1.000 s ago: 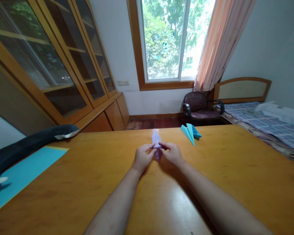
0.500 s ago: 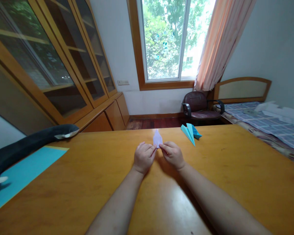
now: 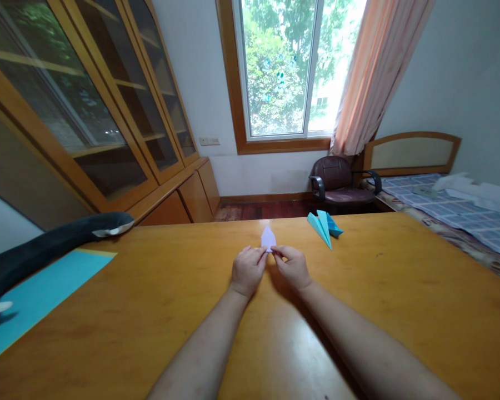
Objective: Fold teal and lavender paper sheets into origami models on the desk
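A small folded piece of pale purple paper with a pointed top stands out between my two hands, over the middle of the wooden table. My left hand pinches its lower left corner between thumb and fingers. On the other side, my right hand grips the lower right corner in the same way. The fingertips almost meet at the bottom edge and cover part of it. To the right of my hands lie a light blue paper plane and a darker blue folded paper.
A sheet of turquoise paper lies on the table's left side, partly under a long dark plush-looking object. Beyond the table's far edge are a brown armchair, a glass-fronted cabinet and a bed.
The purple paper's tip sits slightly lower and its outline looks more evenly pointed. My left hand has shifted a little to the right and down; the right hand is slightly lower.
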The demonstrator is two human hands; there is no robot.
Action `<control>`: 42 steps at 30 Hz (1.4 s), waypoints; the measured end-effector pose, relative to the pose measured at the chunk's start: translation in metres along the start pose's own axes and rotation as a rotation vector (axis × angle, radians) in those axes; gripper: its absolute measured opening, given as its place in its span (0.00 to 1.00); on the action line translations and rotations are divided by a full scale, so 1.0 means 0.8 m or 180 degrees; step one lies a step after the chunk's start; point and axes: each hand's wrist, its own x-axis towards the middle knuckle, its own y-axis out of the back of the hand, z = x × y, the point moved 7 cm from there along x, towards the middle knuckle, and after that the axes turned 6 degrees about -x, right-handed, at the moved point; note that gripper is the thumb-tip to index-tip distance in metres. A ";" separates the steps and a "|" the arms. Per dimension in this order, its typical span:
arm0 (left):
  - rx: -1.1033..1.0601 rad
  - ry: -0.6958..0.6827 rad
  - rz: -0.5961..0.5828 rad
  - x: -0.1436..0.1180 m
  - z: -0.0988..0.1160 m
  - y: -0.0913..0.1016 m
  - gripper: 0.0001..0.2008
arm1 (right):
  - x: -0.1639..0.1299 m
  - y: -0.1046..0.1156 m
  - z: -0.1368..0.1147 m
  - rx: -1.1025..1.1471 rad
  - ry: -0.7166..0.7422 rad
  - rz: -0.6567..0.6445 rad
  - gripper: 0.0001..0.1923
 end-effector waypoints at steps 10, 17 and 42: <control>-0.1774 0.1143 0.0027 -0.004 -0.027 -0.032 0.07 | 0.002 -0.015 0.033 0.1133 -0.1202 0.0010 0.06; -0.2421 0.1571 -0.0473 -0.010 -0.028 -0.045 0.20 | 0.001 -0.025 0.033 0.1302 -0.1171 -0.0397 0.02; -0.3532 0.1899 -0.0638 -0.015 -0.050 -0.053 0.28 | -0.009 -0.044 0.043 0.1745 -0.1763 -0.0841 0.15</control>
